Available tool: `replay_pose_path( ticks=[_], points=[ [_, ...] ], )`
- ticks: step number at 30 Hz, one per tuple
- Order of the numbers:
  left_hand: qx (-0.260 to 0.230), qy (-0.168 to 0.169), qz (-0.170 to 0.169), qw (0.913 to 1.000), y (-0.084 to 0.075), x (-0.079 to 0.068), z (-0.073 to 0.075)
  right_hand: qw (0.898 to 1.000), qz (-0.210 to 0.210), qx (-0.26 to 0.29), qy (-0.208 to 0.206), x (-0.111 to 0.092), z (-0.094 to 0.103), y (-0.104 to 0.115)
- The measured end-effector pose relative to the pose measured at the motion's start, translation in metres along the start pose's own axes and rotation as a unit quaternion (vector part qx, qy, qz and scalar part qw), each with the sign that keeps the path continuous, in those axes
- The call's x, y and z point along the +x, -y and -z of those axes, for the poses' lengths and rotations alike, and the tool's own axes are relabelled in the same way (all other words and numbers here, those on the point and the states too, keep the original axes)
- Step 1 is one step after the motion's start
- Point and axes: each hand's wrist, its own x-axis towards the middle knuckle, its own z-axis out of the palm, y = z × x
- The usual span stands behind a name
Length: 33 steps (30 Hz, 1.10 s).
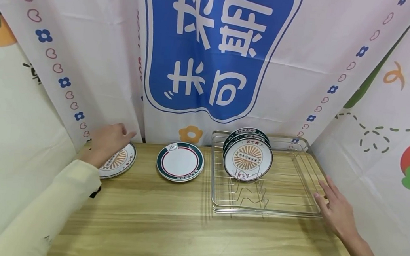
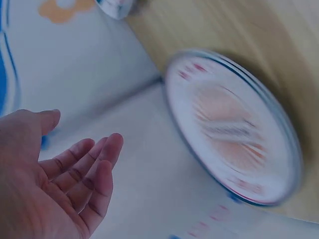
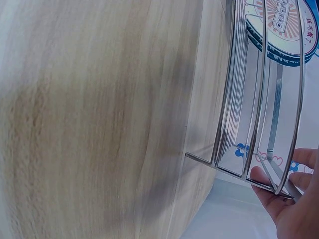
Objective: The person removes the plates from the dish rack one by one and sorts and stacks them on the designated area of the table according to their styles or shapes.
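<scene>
My left hand [image 1: 109,141] is raised over a small stack of plates [image 1: 119,162] at the left, its fingers loosely bent. In the left wrist view that hand [image 2: 70,174] holds nothing and stands apart from the plates [image 2: 232,129], whose top one has an orange sunburst. My right hand [image 1: 338,210] is at the right side of a wire dish rack [image 1: 267,212]. In the right wrist view, the rack's side rail lies between the thumb and fingers of this hand [image 3: 294,199]. Several plates [image 1: 247,158] stand upright in the rack's left part.
Between the left stack and the rack lies a green-rimmed plate [image 1: 180,162] with a white centre. All stand on a wooden table [image 1: 169,224]. A printed cloth [image 1: 99,57] hangs behind the table, with further patterned cloth walls at both sides.
</scene>
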Motion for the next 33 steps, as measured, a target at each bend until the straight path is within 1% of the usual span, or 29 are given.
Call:
replay_pose_path(
  ticks=[3,7,12,16,19,21,24,27,29,33],
  points=[
    [0.009,-0.018,-0.019,0.9996,-0.034,0.008,-0.001,1.0,0.0,-0.001,0.001,0.0,0.0,0.0],
    [0.011,-0.036,-0.057,0.9977,-0.076,0.015,-0.004,1.0,-0.003,-0.001,0.0,0.0,0.001,0.001],
    [0.002,-0.031,-0.106,0.9939,-0.13,0.017,-0.011,1.0,-0.004,-0.002,-0.004,0.0,0.001,0.001],
    [-0.03,-0.018,-0.136,0.9901,-0.168,0.013,-0.017,1.0,-0.004,-0.002,-0.002,0.0,0.001,0.001],
    [-0.059,-0.007,-0.165,0.9844,-0.189,0.012,-0.023,1.0,-0.002,-0.002,0.0,0.0,0.0,0.002],
    [-0.075,0.005,-0.19,0.979,-0.2,0.012,-0.027,1.0,-0.001,-0.003,0.0,0.0,-0.001,0.002],
    [-0.086,0.022,-0.229,0.9693,-0.218,0.014,-0.034,1.0,-0.001,-0.001,-0.001,0.0,-0.001,0.002],
    [-0.096,0.036,-0.258,0.9608,-0.235,0.017,-0.042,1.0,-0.001,-0.002,-0.002,0.0,-0.001,0.003],
    [-0.11,0.047,-0.267,0.9561,-0.245,0.02,-0.049,1.0,0.0,-0.001,0.0,0.0,-0.001,0.002],
    [-0.128,0.061,-0.273,0.9515,-0.264,0.028,-0.062,1.0,0.0,-0.003,0.001,0.0,0.0,0.002]
  ],
)
